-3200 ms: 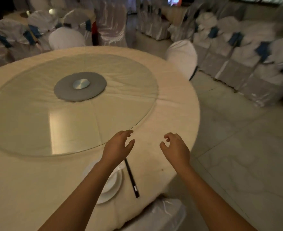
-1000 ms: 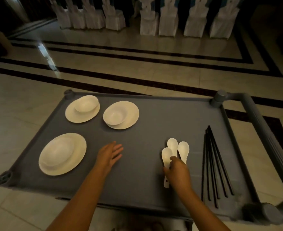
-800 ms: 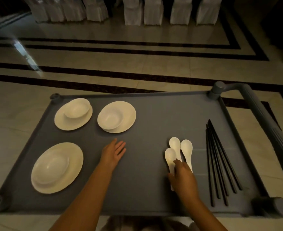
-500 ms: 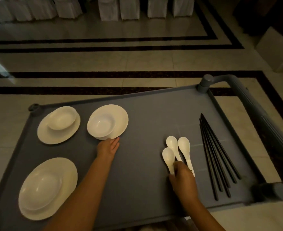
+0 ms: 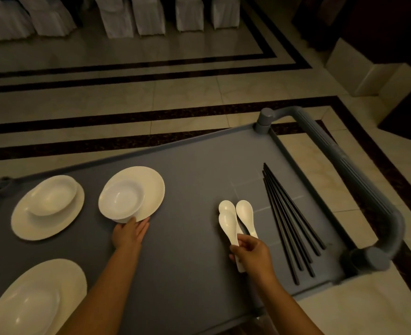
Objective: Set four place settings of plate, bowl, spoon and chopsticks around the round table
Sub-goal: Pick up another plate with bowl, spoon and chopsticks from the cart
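A grey cart top [image 5: 190, 262] holds three white plates, each with a bowl on it. My left hand [image 5: 129, 234] touches the near rim of the middle plate [image 5: 151, 187], under its bowl [image 5: 120, 201], with fingers fairly straight. My right hand [image 5: 250, 252] pinches the handle of a white spoon [image 5: 228, 226], lifting it. Two more spoons [image 5: 245, 213] lie just beyond it. Several black chopsticks [image 5: 289, 223] lie in a fan to the right.
A second plate with bowl [image 5: 47, 209] sits at the cart's far left, a third [image 5: 32, 301] at the near left. The cart's grey handle bar [image 5: 359, 180] rises on the right. White-covered chairs [image 5: 132, 15] line the tiled floor beyond.
I turned from the round table to the cart. My left hand slid forward to the middle plate's rim. My right hand closed on a spoon's handle and raised it slightly.
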### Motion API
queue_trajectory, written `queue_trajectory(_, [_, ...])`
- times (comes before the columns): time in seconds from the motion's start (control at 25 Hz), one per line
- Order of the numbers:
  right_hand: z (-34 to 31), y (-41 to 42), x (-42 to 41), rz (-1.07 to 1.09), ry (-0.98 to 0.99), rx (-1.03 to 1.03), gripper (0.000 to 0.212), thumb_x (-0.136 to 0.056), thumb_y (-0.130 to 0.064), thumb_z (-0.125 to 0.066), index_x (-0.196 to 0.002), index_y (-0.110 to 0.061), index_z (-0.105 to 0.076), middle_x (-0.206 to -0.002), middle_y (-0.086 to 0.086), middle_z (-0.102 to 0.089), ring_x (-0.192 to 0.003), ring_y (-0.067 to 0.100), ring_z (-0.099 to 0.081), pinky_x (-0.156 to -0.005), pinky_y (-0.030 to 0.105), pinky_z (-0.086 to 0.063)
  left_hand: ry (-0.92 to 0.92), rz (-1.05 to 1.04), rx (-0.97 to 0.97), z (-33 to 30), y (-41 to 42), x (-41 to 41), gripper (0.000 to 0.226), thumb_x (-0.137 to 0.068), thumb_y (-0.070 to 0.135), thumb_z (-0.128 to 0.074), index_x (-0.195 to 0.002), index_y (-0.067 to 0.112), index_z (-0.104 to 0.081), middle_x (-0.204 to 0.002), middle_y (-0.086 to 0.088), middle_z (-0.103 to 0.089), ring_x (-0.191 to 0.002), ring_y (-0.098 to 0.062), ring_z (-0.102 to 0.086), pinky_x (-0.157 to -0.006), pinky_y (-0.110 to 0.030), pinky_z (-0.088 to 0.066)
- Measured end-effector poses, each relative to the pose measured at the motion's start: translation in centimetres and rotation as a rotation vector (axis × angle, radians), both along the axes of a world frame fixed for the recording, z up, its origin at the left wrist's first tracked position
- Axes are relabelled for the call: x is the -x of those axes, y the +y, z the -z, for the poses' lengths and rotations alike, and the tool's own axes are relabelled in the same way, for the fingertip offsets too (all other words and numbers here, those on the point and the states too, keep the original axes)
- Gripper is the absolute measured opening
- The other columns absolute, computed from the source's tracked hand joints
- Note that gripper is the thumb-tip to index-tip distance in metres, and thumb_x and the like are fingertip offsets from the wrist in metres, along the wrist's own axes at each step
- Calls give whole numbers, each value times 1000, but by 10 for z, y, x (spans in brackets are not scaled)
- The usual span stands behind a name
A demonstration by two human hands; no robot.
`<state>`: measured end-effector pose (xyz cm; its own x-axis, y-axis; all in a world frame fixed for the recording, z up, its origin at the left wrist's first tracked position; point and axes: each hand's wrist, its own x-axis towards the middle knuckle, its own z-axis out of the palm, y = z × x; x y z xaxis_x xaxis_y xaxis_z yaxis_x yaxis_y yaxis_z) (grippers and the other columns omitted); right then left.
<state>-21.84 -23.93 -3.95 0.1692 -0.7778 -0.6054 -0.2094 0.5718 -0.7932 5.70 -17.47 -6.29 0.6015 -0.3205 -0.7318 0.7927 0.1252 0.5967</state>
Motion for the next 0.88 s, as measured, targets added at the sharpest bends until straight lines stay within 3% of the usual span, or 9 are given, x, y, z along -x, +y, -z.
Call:
queue_trajectory(0.2, [-7, -13, 12, 2, -34, 36, 21, -86, -2, -61, -87, -22, -56, -86, 4, -64, -74, 17, -64, -59, 22, -55, -153, 132, -59, -3, 8, 10, 45, -95, 5, -41, -139, 9, -35, -142, -22, -42, -129, -41, -43, -108, -45, -37])
queue_trajectory(0.28, [-6, -26, 26, -17, 111, 174, 13, -86, -8, -61, -91, -19, -55, -88, 6, -64, -74, 15, -63, -59, 22, -50, -221, 179, -95, -8, 12, 21, 44, -93, 3, -45, -136, 9, -40, -131, -18, -51, -120, -40, -51, -99, -43, -43])
queue_trajectory(0.44, [-4, -61, 55, -103, 590, 459, 17, -84, -8, -62, -99, 0, -59, -87, 14, -63, -85, 31, -65, -68, 32, -52, -318, 290, -122, -21, 14, 45, 42, -91, 3, -50, -132, 9, -45, -118, -13, -57, -99, -35, -59, -87, -42, -46])
queue_trajectory(0.6, [0, -78, 58, -232, 741, 524, 35, -84, -11, -66, -115, 2, -56, -113, 20, -59, -99, 33, -63, -86, 40, -55, -375, 372, -115, -33, 11, 61, 29, -91, 5, -52, -118, 15, -51, -105, -10, -63, -87, -31, -65, -84, -40, -48])
queue_trajectory(0.88, [4, -75, 53, -396, 933, 616, 21, -93, -16, -52, -109, -3, -57, -108, 13, -64, -91, 25, -67, -76, 30, -54, -415, 393, -82, -43, 10, 77, 28, -91, 8, -54, -117, 17, -50, -102, -7, -64, -80, -24, -68, -71, -33, -51])
